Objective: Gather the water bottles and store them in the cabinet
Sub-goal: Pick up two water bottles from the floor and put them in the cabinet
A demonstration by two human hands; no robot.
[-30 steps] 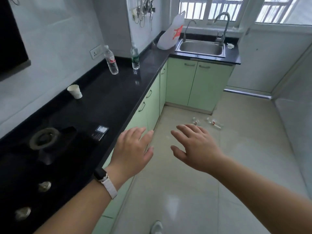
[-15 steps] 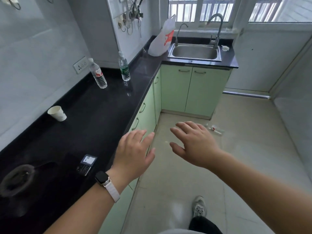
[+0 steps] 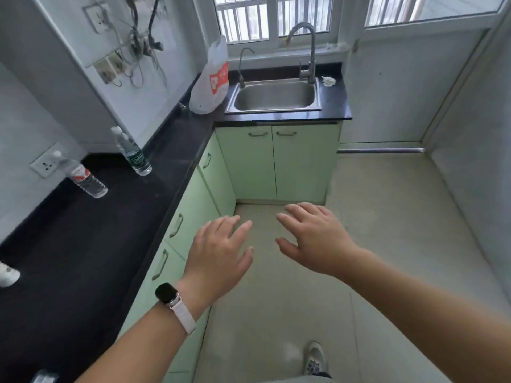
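Two clear water bottles stand on the black countertop (image 3: 91, 244) at the left: one with a red label (image 3: 83, 176) near the wall socket, one with a green label (image 3: 132, 153) further back. Pale green cabinet doors (image 3: 276, 161) run under the counter, all closed. My left hand (image 3: 218, 255), with a watch on the wrist, and my right hand (image 3: 315, 239) hover over the floor in front of the cabinets, fingers spread, holding nothing. Both are well to the right of the bottles.
A steel sink (image 3: 275, 96) with a tall tap sits under the window, a white plastic bag (image 3: 211, 81) beside it. A paper cup (image 3: 8, 275) lies at the counter's left edge. Beige tiled floor (image 3: 387, 217) stretches right; my shoe (image 3: 315, 357) shows below.
The view has moved forward along the counter toward the sink; the bottles are closer and the stove has dropped out of view. Both hands stay open in front of me.
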